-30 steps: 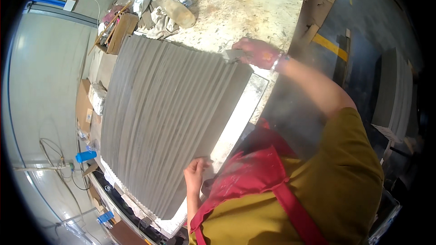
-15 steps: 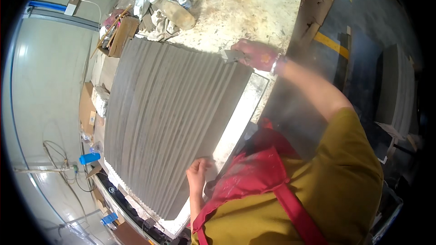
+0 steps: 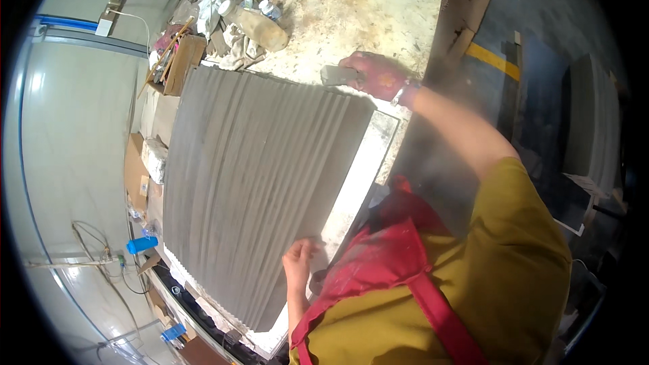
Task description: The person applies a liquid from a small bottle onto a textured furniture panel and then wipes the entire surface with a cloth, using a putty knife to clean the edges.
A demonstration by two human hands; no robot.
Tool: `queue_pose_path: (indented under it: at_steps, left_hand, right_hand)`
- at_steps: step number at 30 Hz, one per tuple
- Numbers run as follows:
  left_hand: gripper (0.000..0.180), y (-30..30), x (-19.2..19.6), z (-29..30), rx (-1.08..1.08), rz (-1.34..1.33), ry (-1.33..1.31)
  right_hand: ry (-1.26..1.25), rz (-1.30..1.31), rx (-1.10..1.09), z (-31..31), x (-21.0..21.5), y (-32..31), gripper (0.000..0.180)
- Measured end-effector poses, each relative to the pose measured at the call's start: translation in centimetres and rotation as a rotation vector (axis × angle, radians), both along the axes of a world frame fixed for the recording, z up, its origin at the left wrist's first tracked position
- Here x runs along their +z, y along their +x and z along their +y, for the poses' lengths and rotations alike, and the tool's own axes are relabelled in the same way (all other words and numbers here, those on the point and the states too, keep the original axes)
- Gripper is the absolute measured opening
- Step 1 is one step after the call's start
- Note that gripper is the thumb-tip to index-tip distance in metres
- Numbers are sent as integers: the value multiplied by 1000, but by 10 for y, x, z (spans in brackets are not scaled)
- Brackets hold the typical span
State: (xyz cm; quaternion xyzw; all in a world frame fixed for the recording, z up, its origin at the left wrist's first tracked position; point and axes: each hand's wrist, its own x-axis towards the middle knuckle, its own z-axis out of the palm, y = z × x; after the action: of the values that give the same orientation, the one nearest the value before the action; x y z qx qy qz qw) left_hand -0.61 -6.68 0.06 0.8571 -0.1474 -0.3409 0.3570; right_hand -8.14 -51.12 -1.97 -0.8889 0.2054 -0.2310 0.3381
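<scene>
Head cam: right hand [image 3: 380, 78], gloved, fingers pinching grey block [image 3: 335, 76] at far edge of ribbed grey stack [image 3: 250, 176], which lies on bench [image 3: 365, 10]. Left hand [image 3: 297, 262] at near edge, fingers curled; contact unclear. White bottle [image 3: 269, 10]: markings too small to read.

Workshop, stained workbench [image 3: 365, 13] (one corner cluttered), yellow floor stripe [image 3: 493, 61]

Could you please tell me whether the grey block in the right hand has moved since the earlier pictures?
Yes, slightly: judged against the bottle lying on the table, the grey block in the right hand has shifted upward in view, nearer it.
</scene>
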Motion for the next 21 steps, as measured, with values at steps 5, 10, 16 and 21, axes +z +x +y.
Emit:
queue_pose_path:
  at_steps: [5, 10, 16, 21]
  left_hand:
    - [21, 0, 6, -7, 13, 19, 31]
    - [22, -2, 6, -4, 48, 23, 10]
    - [23, 0, 1, -1, 10, 6, 0]
    - [22, -3, 4, -4, 27, 15, -15]
  right_hand:
    - [-48, -5, 170, 1, 2, 2, 36]
    - [118, -34, -4, -1, 6, 7, 36]
    - [0, 61, 152, 1, 6, -9, 37]
    - [-172, 18, 99, -2, -3, 2, 39]
